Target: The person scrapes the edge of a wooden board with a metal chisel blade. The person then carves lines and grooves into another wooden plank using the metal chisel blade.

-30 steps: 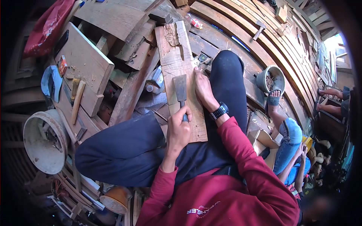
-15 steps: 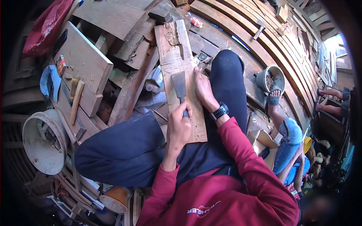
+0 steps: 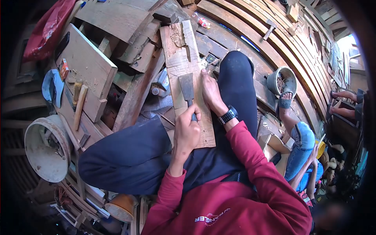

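Note:
A long wooden board (image 3: 199, 113) lies lengthwise across my lap, its far end rough and broken out. My left hand (image 3: 186, 129) is closed round the handle of a scraper (image 3: 186, 87). The scraper's flat, widening blade rests over the board's face and points away from me. My right hand (image 3: 213, 93), with a black watch on the wrist, grips the board's right edge. Its thumb lies along the edge and the other fingers are mostly hidden.
Wood pieces and a wooden-handled tool (image 3: 80, 107) lie to the left, near a white bucket (image 3: 47, 150). A hammer (image 3: 269, 29) rests on planks at upper right. Beside a grey bucket (image 3: 284, 80) is another person's sandalled foot (image 3: 286, 101). An orange bucket (image 3: 121, 207) stands at lower left.

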`<control>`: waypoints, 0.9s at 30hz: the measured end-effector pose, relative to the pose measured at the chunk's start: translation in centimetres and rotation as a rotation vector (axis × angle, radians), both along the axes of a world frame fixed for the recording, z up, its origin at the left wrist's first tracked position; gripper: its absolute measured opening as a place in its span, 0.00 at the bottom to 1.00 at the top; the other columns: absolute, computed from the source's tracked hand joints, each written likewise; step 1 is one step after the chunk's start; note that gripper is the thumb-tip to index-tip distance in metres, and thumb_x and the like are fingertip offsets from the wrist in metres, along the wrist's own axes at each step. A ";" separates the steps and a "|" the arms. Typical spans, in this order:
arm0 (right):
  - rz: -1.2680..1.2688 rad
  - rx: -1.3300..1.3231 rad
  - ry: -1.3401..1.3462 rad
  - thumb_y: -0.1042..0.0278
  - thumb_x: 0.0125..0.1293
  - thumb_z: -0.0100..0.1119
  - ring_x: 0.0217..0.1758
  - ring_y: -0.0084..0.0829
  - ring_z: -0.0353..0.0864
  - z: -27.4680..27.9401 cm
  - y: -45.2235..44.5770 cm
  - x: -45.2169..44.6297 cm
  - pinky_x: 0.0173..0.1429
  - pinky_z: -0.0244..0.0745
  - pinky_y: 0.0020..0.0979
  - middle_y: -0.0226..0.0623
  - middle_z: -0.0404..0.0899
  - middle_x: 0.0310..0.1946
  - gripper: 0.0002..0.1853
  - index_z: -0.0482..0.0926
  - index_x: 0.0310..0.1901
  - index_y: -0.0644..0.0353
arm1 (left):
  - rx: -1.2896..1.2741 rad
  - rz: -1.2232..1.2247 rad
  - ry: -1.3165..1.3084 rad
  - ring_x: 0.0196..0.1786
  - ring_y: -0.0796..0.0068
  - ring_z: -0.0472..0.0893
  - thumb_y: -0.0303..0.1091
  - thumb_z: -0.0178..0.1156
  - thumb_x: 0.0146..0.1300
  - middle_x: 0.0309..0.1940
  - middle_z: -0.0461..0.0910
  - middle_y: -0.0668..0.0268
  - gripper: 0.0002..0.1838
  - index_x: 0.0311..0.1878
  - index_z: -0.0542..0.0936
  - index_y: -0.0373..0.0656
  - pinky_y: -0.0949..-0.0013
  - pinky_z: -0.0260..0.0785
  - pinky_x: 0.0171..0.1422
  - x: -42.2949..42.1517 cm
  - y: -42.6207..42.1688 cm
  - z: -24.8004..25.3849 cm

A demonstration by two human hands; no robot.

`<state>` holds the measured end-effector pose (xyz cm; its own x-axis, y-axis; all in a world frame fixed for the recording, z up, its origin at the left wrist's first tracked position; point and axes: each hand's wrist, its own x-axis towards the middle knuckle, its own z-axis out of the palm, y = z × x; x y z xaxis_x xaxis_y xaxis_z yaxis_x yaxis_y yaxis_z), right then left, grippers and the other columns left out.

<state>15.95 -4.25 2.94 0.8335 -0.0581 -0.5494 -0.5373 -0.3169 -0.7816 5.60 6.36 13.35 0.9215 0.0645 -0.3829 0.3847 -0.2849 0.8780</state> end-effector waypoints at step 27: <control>0.038 0.006 -0.052 0.38 0.79 0.28 0.56 0.67 0.77 -1.2 -0.2 0.1 0.61 0.68 0.53 0.74 0.79 0.44 0.42 0.78 0.46 0.80 | 0.003 0.009 -0.030 0.23 0.70 0.68 0.16 0.40 0.49 0.19 0.64 0.58 0.08 0.30 0.68 0.37 0.62 0.60 0.30 0.5 0.1 -0.2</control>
<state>16.01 -4.43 1.78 0.8627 -0.0226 -0.5052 -0.4832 -0.3313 -0.8104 6.14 6.46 13.15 0.9319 0.0736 -0.3552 0.3610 -0.2840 0.8883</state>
